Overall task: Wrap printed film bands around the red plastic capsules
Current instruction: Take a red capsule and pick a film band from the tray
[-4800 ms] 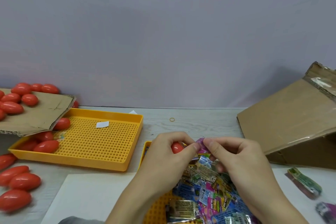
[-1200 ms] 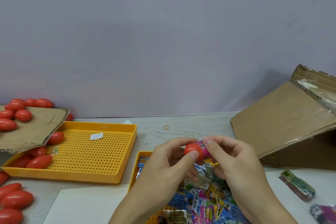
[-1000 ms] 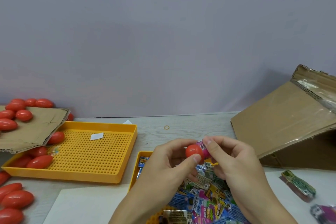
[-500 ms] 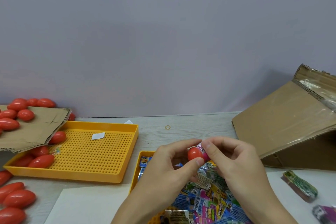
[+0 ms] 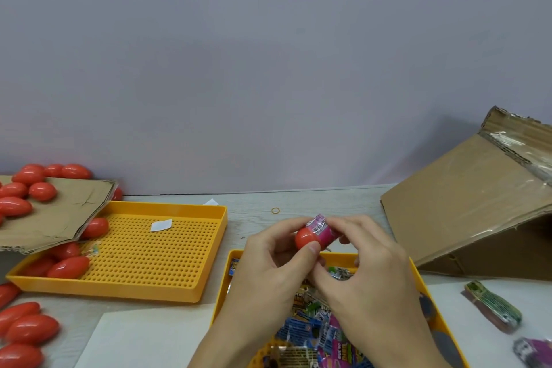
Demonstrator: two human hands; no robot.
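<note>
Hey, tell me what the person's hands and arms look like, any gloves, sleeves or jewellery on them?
Both hands are bare: the left hand and the right hand wear no gloves, and no rings show on the visible fingers. The wrists and forearms, as far as the picture's lower edge shows them, carry no sleeve, watch or bracelet. Fingernails look short and unpainted.

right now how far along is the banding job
Done: no finished capsule can be made out. In hand: the left hand holds one red plastic capsule while the right hand works a pink printed film band partway over it. Left: many bare red capsules on the table's left side and in the perforated yellow tray.
</note>
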